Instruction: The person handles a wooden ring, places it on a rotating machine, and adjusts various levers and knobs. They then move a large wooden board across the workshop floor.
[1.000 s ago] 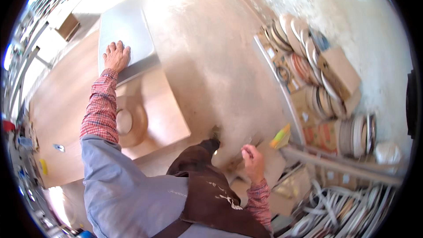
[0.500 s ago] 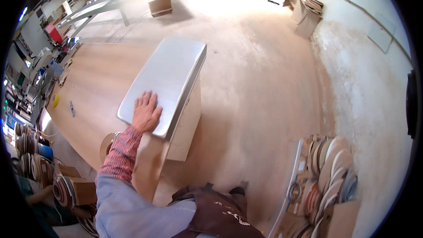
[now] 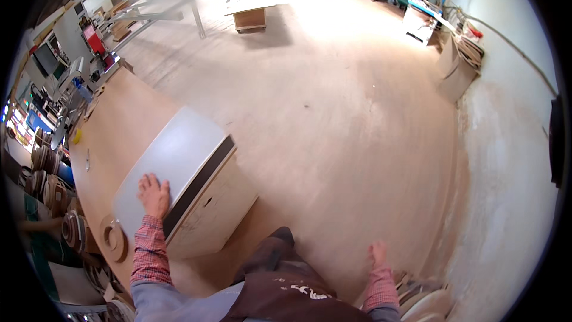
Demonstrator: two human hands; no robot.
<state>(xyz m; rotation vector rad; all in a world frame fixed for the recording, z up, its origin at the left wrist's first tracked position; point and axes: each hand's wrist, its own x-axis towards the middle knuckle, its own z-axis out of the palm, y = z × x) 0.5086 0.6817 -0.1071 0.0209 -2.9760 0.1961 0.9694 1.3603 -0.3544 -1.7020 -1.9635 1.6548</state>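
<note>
My left hand lies flat with its fingers apart on a pale grey panel with a dark edge strip. The panel rests on the near right part of a wood-topped worktable, along its edge. Close to my left forearm, a brown roll of edge banding lies on the tabletop. My right hand hangs over the floor at the lower right, apart from any object. Its fingers are small and blurred, and no held thing shows.
Several banding rolls stand at the lower right, by the pale wall. More rolls line the left side. A yellow round object and a small metal tool lie on the table. Farther off stands a low wooden cart.
My view has shifted, so the table and panel appear lower and farther left. The left hand stays on the panel. My right hand has come into view at the lower right.
</note>
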